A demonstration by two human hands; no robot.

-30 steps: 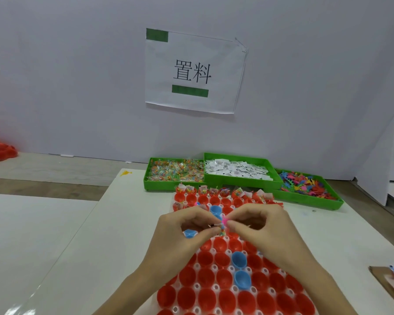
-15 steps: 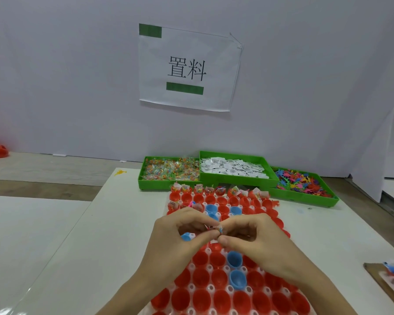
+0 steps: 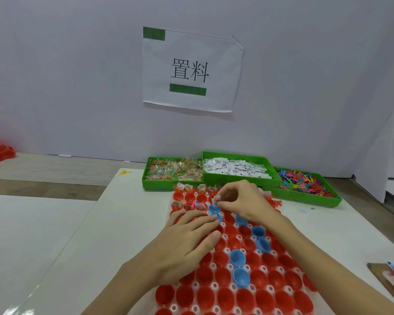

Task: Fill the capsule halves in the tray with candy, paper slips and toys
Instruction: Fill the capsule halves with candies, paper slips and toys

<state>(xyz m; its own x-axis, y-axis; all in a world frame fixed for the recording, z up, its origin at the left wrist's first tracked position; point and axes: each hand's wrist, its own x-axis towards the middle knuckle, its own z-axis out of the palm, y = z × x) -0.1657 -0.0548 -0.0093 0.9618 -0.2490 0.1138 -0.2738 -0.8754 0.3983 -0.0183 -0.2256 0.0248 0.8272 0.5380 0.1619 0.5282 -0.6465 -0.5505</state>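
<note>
a small candy packet (image 3: 217,198) is pinched in the right hand (image 3: 243,202), just above a blue capsule half (image 3: 214,209) near the far rows of the tray (image 3: 214,286). the left hand (image 3: 187,242) lies flat and unclenched on the red halves (image 3: 223,298), holding nothing. this looks like the dropping-in step; next, let go squarely over that cup. green bins (image 3: 240,179) wait beyond.

A white paper sign (image 3: 192,70) with black characters (green bars too) is hanging on the wall. A brown cardboard piece (image 3: 383,278) is lying at the table's right edge.
</note>
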